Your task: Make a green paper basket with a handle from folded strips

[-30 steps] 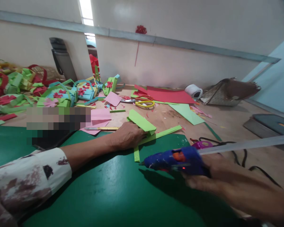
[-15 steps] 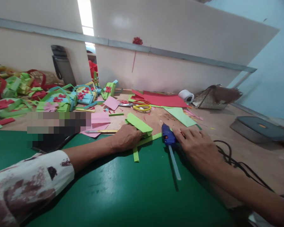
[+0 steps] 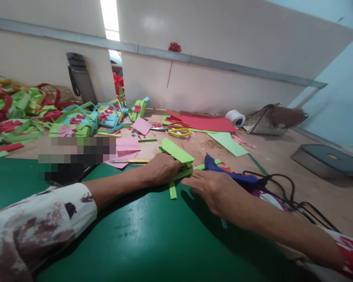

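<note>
My left hand [image 3: 163, 169] is closed round a folded light-green paper piece [image 3: 178, 152], held just above the green mat. Below it, a narrow light-green paper strip [image 3: 173, 191] points toward me, and another green strip [image 3: 199, 167] runs off to the right. My right hand [image 3: 213, 188] reaches leftward with its fingers stretched out near these strips; whether the fingertips touch them I cannot tell. Just beyond that hand lies a blue glue gun [image 3: 213, 164], nozzle pointing away. The tip of its glue stick [image 3: 224, 223] shows below my right hand.
Yellow-handled scissors [image 3: 179, 132], pink paper [image 3: 128, 145] and red sheets [image 3: 206, 121] lie behind. Several small paper bags [image 3: 107, 119] are heaped at left, near a dark bottle [image 3: 82, 82]. A black cable [image 3: 288, 188] trails right, near a lidded box [image 3: 326, 160].
My right hand has left the glue gun and moved left toward the green strips. The glue gun now lies turned on the table. My left hand still holds the green folded paper.
</note>
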Demonstrator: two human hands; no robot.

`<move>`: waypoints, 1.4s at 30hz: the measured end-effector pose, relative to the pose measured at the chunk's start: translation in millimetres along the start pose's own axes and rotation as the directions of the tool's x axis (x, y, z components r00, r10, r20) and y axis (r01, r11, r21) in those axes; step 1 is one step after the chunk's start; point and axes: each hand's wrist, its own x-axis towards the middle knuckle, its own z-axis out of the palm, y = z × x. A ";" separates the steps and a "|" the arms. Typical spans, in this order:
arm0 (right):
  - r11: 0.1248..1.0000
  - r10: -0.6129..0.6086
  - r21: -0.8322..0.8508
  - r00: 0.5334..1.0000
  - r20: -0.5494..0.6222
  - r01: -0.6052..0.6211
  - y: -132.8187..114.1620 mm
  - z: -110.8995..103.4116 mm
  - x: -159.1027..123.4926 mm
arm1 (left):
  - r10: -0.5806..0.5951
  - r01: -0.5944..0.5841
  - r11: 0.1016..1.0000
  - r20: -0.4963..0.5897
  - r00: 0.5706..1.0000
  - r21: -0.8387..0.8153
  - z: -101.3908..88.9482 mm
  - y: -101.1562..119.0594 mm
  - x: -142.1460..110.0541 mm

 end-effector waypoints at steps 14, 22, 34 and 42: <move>1.000 0.025 -0.006 0.999 0.035 -0.024 0.5 16.4 23.9 | 0.005 -0.004 1.000 0.012 1.000 -0.018 2.3 -1.5 0.6; 0.975 -0.037 0.223 0.997 0.070 0.020 -2.4 17.8 20.9 | 0.006 -0.006 1.000 0.003 1.000 -0.002 3.4 -3.1 -0.2; 0.826 0.285 0.500 0.958 0.028 -0.260 5.0 3.6 28.7 | -0.091 0.125 0.988 -0.300 0.950 0.095 -20.4 -6.3 3.0; 0.821 0.409 0.387 0.905 0.114 -0.420 13.2 -5.8 63.0 | -0.069 0.140 0.984 -0.503 0.862 0.106 -67.5 -15.5 7.6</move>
